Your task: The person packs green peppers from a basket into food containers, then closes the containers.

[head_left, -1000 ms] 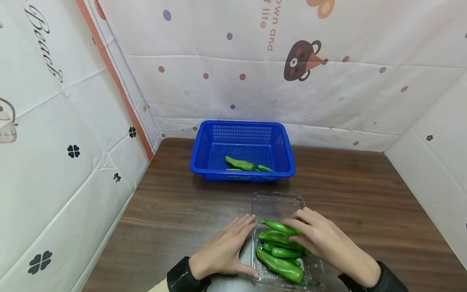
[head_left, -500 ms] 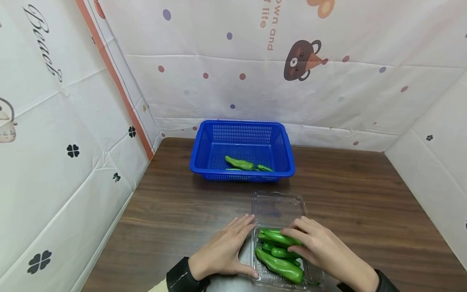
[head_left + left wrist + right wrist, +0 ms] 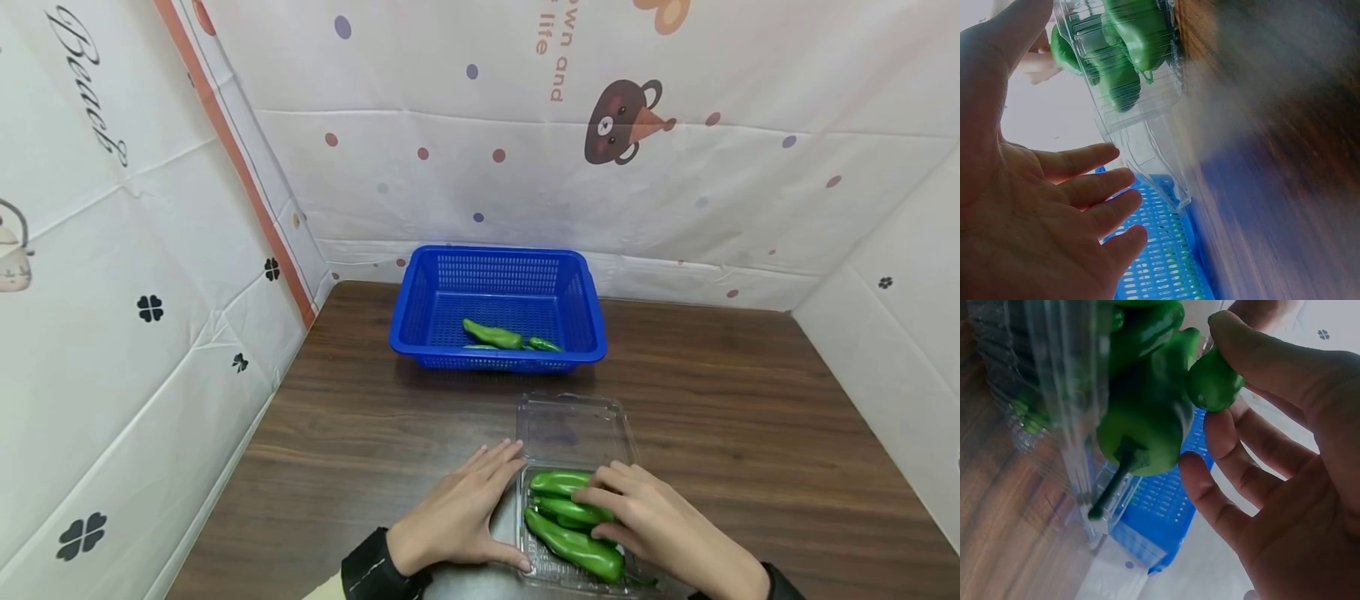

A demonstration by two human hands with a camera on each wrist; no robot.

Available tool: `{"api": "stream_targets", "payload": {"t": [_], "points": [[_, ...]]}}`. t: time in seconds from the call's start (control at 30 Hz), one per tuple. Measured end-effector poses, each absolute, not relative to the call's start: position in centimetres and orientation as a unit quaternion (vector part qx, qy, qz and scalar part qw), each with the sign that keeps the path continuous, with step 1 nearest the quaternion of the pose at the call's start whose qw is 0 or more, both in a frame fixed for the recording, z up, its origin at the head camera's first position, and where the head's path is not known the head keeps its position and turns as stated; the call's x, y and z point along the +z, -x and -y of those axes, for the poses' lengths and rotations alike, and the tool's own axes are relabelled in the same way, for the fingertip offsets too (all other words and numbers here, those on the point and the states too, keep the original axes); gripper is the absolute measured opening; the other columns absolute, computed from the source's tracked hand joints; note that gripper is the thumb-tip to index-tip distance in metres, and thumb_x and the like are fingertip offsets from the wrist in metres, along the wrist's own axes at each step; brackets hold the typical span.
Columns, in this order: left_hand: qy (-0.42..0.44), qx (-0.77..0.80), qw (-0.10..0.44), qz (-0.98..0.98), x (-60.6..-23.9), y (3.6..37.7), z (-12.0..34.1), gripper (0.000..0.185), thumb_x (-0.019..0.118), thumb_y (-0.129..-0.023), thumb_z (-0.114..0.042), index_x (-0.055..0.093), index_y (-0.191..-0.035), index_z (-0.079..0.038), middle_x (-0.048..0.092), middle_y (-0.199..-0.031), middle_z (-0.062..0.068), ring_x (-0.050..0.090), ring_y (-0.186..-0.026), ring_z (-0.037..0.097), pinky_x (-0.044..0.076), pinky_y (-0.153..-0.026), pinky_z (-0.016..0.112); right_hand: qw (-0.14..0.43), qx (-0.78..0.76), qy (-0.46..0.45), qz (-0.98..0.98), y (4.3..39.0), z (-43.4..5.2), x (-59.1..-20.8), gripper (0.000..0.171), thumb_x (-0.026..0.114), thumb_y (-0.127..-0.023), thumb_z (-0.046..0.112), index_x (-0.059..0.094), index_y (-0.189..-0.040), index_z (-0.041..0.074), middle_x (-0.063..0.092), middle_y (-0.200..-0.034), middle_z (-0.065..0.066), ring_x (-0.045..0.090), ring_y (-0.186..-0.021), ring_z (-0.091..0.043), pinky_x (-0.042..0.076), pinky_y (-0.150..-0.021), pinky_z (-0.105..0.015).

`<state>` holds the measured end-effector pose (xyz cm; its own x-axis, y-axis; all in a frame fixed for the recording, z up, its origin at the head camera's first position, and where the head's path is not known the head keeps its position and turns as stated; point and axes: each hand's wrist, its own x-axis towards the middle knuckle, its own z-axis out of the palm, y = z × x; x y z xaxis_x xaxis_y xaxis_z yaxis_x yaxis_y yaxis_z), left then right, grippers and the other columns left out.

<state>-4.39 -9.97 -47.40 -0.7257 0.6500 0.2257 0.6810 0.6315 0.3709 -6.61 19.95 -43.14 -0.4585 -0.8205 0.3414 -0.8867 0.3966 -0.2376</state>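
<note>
A clear plastic clamshell box (image 3: 551, 575) holds several green peppers (image 3: 573, 546) in its base. My right hand (image 3: 637, 508) is over the box. Between its thumb and fingers it pinches a slim green pepper (image 3: 1213, 381), whose tip faces the right wrist camera. A thicker pepper (image 3: 1147, 419) with a dark stem lies just below, close to the fingertips. Along the box's left side rests my left hand (image 3: 461, 512), fingers straight and thumb spread, near the box wall (image 3: 1141, 112). My right fingers hide part of the peppers in the head view.
Behind the box, its clear lid (image 3: 573, 429) lies folded back on the wooden table (image 3: 337, 467). Farther back stands a blue mesh basket (image 3: 498, 361) with a few green peppers inside. Printed cloth (image 3: 525, 183) rises behind and at both sides.
My right hand has come nearer within the box; the slim pepper it holds has shifted from the far edge toward the middle, over the other peppers. The left hand stays put.
</note>
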Motion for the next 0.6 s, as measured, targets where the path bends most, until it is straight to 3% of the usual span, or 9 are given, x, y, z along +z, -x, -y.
{"api": "stream_targets", "payload": {"t": [0.3,0.6], "points": [[0.366,-0.220,0.030,0.904,-47.48,4.41,9.97,0.119,0.073,-0.072,-0.079,0.041,-0.153,0.001,0.036,-0.162,0.021,0.035,-0.149,0.035,0.031,-0.120,0.052,0.068,0.167,-0.501,0.846,6.26,-20.11,-43.47,0.051,0.095,-0.069,0.020,0.073,-0.115,0.025,0.058,-0.104,0.017,0.051,-0.087,0.000,0.038,-0.069,-0.018],[0.366,-0.218,0.032,0.904,-47.62,4.38,9.97,0.118,0.072,-0.073,-0.080,0.040,-0.154,0.001,0.035,-0.162,0.020,0.035,-0.150,0.035,0.031,-0.120,0.052,0.075,0.156,-0.498,0.850,6.22,-20.08,-43.70,0.051,0.095,-0.068,0.022,0.073,-0.113,0.027,0.058,-0.104,0.018,0.052,-0.088,-0.001,0.044,-0.071,-0.022]]}}
